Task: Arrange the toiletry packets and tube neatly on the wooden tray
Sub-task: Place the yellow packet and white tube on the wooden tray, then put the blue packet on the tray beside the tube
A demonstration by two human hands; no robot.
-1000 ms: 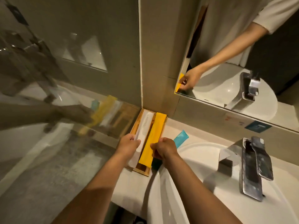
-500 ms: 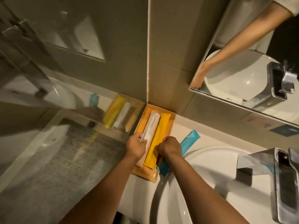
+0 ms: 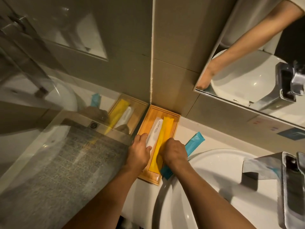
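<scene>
A wooden tray (image 3: 175,120) sits in the corner of the white counter against the tiled wall. A white tube (image 3: 156,128) lies lengthwise on its left half, and a yellow packet (image 3: 162,136) lies beside it on the right. My left hand (image 3: 138,150) grips the near end of the white tube. My right hand (image 3: 175,152) presses on the near part of the yellow packet. A teal packet (image 3: 195,141) lies diagonally on the counter just right of the tray, partly under my right hand.
A white round basin (image 3: 214,187) fills the lower right, with a chrome tap (image 3: 290,184) at its far side. A mirror (image 3: 257,60) hangs on the right wall. A glass shower panel (image 3: 54,146) stands directly left of the tray.
The view has shifted down and closer. The tube and yellow packet have settled flatter and straighter along the tray, and both hands stay on their near ends.
</scene>
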